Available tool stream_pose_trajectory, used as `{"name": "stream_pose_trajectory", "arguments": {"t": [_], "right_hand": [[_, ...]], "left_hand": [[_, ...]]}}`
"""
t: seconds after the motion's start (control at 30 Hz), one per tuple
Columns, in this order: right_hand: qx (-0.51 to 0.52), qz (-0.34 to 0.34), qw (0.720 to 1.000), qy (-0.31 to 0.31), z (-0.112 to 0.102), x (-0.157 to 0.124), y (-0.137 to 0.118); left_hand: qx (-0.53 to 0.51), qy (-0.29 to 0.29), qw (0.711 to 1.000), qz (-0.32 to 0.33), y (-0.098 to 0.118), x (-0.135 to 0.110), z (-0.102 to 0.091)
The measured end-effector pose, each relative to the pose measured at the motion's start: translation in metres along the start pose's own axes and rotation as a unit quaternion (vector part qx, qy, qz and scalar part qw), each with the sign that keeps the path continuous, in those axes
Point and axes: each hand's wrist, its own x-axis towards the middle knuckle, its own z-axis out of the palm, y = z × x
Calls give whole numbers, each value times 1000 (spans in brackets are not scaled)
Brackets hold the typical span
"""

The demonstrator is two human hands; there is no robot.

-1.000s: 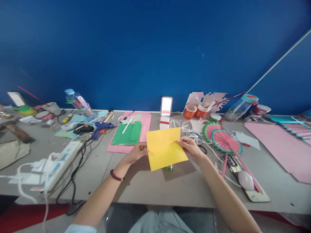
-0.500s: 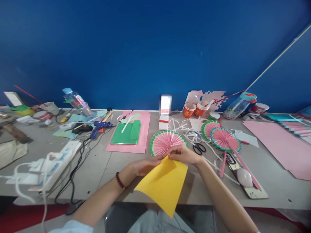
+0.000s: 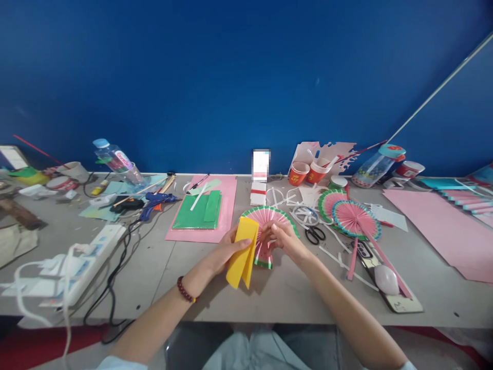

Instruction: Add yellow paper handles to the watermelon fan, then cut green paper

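Note:
A sheet of yellow paper [image 3: 243,252], bent double with its lower edges apart, is gripped by my left hand [image 3: 230,249]. The thumb of that hand lies across the front of the paper. Just right of the paper is my right hand [image 3: 284,240], its fingers loosely bent and apart, with nothing seen in them. Under and behind both hands lies a pleated pink paper fan [image 3: 265,215] with a green edge, partly covered by the hands and the yellow paper.
Black-handled scissors [image 3: 315,235] and two more round fans [image 3: 352,218] lie to the right, near a phone [image 3: 402,303]. Green sheets [image 3: 194,213] rest on pink paper [image 3: 227,205] at left. A blue glue gun [image 3: 156,203] and a power strip [image 3: 100,257] are farther left.
The yellow sheet, spread wide between both hands before, is now folded over and held upright in my left hand. My right hand has come off it.

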Motion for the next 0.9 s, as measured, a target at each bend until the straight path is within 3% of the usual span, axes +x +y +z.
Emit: {"name": "stream_pose_trajectory", "arguments": {"t": [0.1, 0.27, 0.37, 0.5, 0.63, 0.9], "right_hand": [[-10, -11, 1000, 3, 7, 2, 7], [-60, -46, 994, 80, 16, 6, 19], [-65, -48, 991, 111, 16, 7, 22], [-32, -22, 994, 104, 15, 6, 22], [-9, -16, 996, 88, 17, 5, 23], [-3, -5, 993, 120, 18, 6, 25]], "left_hand": [[66, 29, 997, 40, -3, 4, 3], [132, 50, 988, 65, -12, 5, 7], [116, 43, 991, 56, -15, 6, 7], [58, 25, 998, 29, -13, 5, 4], [50, 52, 997, 17, -12, 6, 0], [59, 74, 995, 32, -15, 6, -2]]}}
